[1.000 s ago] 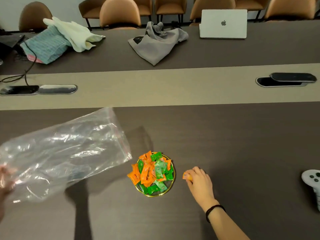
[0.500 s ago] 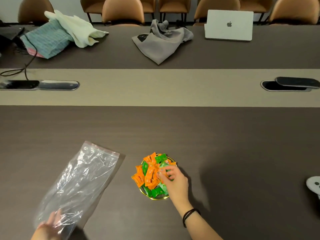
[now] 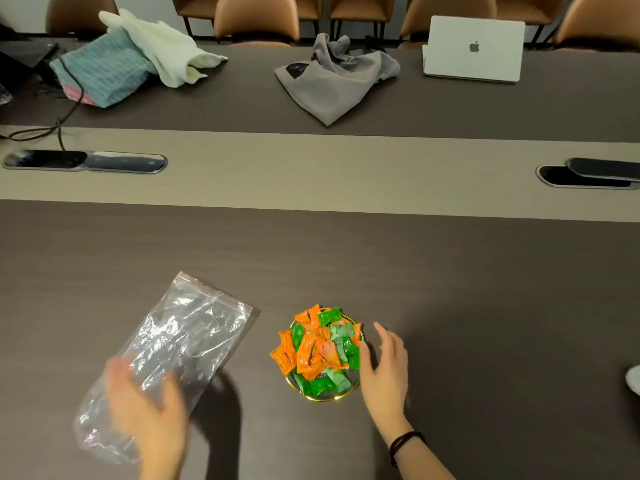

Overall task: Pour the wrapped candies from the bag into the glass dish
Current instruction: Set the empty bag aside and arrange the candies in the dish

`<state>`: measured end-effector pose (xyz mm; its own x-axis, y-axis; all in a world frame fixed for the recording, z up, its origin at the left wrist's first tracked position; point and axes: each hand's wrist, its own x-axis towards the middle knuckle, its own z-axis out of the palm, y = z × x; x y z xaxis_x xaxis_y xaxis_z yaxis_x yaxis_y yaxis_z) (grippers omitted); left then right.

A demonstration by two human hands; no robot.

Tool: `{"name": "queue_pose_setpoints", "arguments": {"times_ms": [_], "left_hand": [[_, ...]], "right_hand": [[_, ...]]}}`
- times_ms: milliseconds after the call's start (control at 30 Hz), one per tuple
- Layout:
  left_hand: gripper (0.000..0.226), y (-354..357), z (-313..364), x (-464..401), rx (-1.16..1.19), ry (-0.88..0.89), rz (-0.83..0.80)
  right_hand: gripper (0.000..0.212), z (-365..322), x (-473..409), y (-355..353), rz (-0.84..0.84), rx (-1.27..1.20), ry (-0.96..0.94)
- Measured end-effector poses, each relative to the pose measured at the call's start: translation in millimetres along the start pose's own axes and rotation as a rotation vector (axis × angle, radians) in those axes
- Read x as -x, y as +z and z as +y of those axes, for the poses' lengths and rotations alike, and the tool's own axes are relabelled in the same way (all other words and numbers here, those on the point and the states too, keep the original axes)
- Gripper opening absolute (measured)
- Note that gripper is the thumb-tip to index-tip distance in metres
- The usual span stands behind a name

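Note:
A clear zip bag [image 3: 180,344] lies flat on the dark table, its red-lined mouth pointing up and right, with no candies visible inside. My left hand [image 3: 145,407], blurred, hovers over the bag's lower end with fingers spread. To the right stands a small glass dish with a gold rim [image 3: 320,397], heaped with orange and green wrapped candies [image 3: 320,349]. My right hand [image 3: 384,365] is open just beside the dish's right edge, holding nothing.
A grey cloth [image 3: 336,81], a white laptop [image 3: 474,48] and folded cloths [image 3: 131,64] lie on the far side of the table. Cable hatches [image 3: 86,161] [image 3: 588,173] sit in the beige middle strip. A white object [image 3: 633,379] pokes in at the right edge.
The bag came down from mid-air and now lies flat. My right hand dropped an orange candy onto the heap and drew back to the dish's right side. My left hand lifted over the bag.

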<state>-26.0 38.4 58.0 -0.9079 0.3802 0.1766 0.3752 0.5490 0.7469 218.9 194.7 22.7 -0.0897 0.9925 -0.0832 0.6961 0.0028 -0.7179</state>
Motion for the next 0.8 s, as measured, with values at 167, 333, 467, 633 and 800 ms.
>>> {"name": "queue_pose_setpoints", "arguments": {"times_ms": [167,333,467,633,800], "left_hand": [[0.056,71,56,49,-0.079,0.149,-0.631],[0.064,92,71,61,-0.046,-0.167,-0.826],[0.067,94,58,58,0.107,-0.28,-0.792],[0.065,103,63,58,0.297,-0.452,-0.766],[0.055,110,55,59,0.062,-0.078,-0.73]], "right_hand": [[0.03,9,-7,9,-0.28,-0.221,0.321],[0.026,16,-13,8,-0.374,-0.33,0.424],[0.029,22,-18,10,-0.379,-0.35,0.46],[0.029,20,-23,10,-0.328,-0.375,0.474],[0.032,17,-29,16,-0.316,-0.368,0.432]]}}
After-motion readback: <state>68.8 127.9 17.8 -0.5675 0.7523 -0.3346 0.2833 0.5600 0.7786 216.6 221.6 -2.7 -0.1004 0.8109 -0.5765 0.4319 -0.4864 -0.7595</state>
